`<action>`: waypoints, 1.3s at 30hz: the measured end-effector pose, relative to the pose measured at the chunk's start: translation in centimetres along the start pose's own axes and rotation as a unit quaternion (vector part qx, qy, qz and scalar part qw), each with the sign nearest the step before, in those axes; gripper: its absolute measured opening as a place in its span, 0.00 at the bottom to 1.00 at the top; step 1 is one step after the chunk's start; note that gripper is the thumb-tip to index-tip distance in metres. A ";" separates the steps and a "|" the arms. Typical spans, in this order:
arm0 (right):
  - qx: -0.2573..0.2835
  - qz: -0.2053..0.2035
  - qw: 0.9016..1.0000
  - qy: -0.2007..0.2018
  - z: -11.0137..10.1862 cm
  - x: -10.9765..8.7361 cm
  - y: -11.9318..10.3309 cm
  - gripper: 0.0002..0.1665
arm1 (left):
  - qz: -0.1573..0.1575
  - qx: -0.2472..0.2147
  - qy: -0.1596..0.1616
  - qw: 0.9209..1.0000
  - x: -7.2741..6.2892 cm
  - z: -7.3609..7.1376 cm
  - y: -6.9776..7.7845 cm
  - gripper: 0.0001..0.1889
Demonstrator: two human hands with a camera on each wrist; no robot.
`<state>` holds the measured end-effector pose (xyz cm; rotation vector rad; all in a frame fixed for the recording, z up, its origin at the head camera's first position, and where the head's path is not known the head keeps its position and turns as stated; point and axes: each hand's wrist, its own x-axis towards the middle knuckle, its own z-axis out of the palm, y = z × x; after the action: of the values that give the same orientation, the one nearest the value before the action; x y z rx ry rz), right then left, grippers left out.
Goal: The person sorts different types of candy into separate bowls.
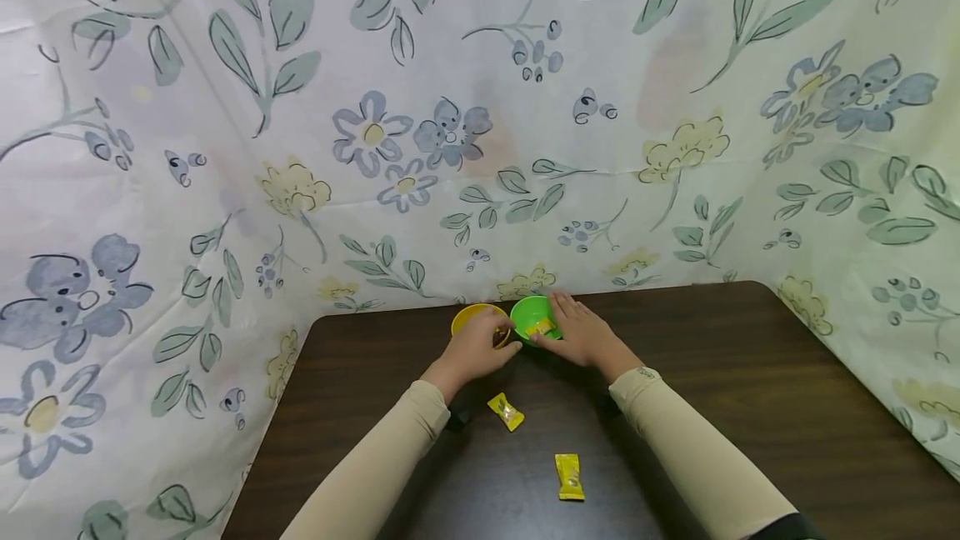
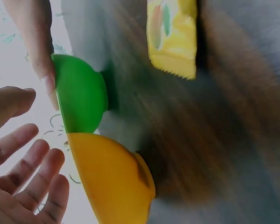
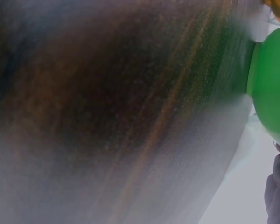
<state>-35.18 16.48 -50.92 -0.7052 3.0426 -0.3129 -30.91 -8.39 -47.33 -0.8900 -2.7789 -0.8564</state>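
My left hand (image 1: pixel 474 347) is over the orange bowl (image 2: pixel 113 179), its fingers loosely bent and apart with nothing between them in the left wrist view. Something small and brown shows inside that bowl, partly covered by the hand. My right hand (image 1: pixel 583 333) rests against the right side of the green bowl (image 2: pixel 81 93), fingers extended at the rim and thumb at its near edge. Inside the green bowl lies a yellow wrapped candy (image 1: pixel 540 327). The two bowls stand side by side. Nearer to me on the table are two more yellow-wrapped candies, one (image 1: pixel 506 412) by my left wrist, another (image 1: pixel 569 477) closer.
The dark wooden table (image 1: pixel 712 373) extends on both sides of my arms. Behind its far edge hangs a white cloth (image 1: pixel 480 90) with flowers and leaves, which also covers the left and right sides. Both bowls are close to the far edge.
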 end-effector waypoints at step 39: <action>-0.002 0.018 1.000 -0.012 0.0 -0.1 0.0 0.63 | 0.039 0.046 -0.137 0.989 -7.9 0.8 -0.4 0.23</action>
<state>-35.08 16.49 -50.95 -0.6498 3.0310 -0.2952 -24.52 -12.20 -50.21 -1.1709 -2.9577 -0.6300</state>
